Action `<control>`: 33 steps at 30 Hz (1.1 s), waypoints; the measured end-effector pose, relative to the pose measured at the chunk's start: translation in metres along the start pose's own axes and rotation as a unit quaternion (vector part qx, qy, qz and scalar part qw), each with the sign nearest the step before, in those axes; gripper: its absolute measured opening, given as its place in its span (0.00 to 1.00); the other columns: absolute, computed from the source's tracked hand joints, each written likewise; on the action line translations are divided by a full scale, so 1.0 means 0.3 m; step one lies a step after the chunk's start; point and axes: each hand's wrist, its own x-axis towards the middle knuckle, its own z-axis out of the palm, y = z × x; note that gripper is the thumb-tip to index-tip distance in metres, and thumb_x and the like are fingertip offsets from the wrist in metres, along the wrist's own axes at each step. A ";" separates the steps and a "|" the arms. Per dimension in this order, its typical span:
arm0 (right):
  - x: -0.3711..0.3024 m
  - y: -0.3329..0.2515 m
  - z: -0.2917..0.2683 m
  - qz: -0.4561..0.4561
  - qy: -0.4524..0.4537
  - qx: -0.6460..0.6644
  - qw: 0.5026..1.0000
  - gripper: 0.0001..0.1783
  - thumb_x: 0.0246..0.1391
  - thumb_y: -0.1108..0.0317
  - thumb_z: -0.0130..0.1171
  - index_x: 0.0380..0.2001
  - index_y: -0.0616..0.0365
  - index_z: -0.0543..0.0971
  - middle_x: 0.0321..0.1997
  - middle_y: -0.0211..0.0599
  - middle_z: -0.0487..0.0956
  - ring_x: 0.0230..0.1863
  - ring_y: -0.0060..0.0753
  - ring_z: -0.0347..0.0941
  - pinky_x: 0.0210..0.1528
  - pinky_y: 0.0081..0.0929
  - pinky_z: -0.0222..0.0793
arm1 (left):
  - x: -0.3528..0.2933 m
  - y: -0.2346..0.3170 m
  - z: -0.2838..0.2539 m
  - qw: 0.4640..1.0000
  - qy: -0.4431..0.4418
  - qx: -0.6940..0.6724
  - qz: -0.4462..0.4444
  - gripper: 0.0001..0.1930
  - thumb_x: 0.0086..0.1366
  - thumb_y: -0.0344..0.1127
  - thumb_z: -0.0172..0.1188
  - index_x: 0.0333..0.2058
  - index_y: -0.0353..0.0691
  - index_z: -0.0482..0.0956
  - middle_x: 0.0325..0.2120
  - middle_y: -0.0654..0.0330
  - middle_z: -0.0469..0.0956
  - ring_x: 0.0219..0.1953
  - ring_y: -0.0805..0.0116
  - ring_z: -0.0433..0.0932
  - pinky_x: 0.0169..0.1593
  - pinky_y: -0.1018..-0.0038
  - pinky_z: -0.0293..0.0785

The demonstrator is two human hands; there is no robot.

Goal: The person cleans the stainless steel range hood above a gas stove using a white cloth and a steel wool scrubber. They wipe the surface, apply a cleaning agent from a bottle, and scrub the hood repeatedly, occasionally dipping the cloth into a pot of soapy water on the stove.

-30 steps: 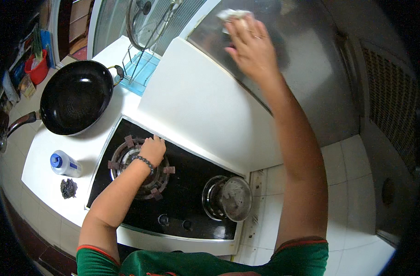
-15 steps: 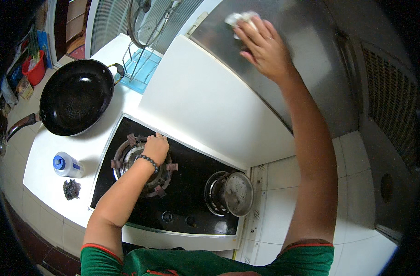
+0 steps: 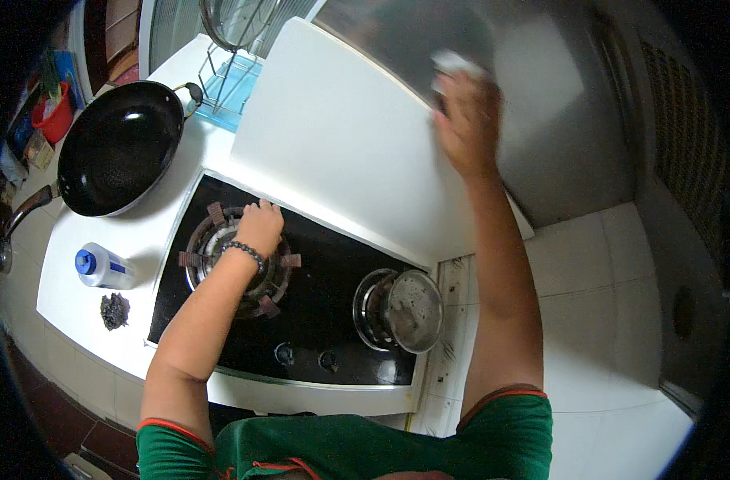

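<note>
My right hand (image 3: 470, 116), smeared by motion, presses a crumpled white cloth (image 3: 458, 64) against the grey metal panel (image 3: 533, 104) at the upper right. Whether the cloth is fabric or paper cannot be made out. My left hand (image 3: 261, 227), a dark bead bracelet on its wrist, leans on the far side of the round pan support (image 3: 278, 280) over the left gas burner. Its fingers lie over the ring with small gaps between them, holding nothing that shows. Beneath it is a black glass gas stove (image 3: 317, 296).
A black wok (image 3: 121, 148) sits on the white counter at left, its handle past the edge. Nearby are a blue-capped bottle (image 3: 105, 268) and a dark scrubber (image 3: 114, 310). A metal bowl (image 3: 413, 312) tilts on the right burner. A white board (image 3: 341, 136) stands behind the stove.
My right hand and the cloth have moved down and to the right along the metal panel. My left hand stays on the pan support. The whole view has shifted slightly.
</note>
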 end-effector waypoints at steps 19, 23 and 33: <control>-0.541 0.255 0.005 0.137 0.049 -0.045 0.988 0.24 0.60 0.53 0.46 0.56 0.52 0.68 0.61 0.43 0.66 0.64 0.47 0.57 0.64 0.57 0.42 | -0.018 0.047 -0.076 0.996 -0.069 -0.041 -0.026 0.33 0.51 0.35 0.67 0.55 0.35 0.64 0.56 0.42 0.63 0.53 0.45 0.68 0.55 0.60 0.68; -0.191 0.101 0.043 0.009 0.076 0.146 0.986 0.28 0.57 0.52 0.51 0.58 0.52 0.66 0.66 0.36 0.60 0.67 0.45 0.51 0.65 0.57 0.41 | -0.021 0.049 -0.082 0.998 -0.024 -0.060 -0.009 0.29 0.48 0.33 0.67 0.49 0.32 0.68 0.48 0.41 0.69 0.48 0.45 0.71 0.52 0.60 0.70; -0.656 0.288 0.018 0.070 -0.094 -0.009 0.993 0.31 0.58 0.53 0.50 0.63 0.47 0.60 0.69 0.29 0.55 0.70 0.40 0.46 0.67 0.60 0.31 | -0.030 0.055 -0.075 0.997 -0.018 -0.065 -0.022 0.32 0.48 0.33 0.68 0.52 0.33 0.67 0.51 0.42 0.68 0.51 0.44 0.70 0.56 0.60 0.67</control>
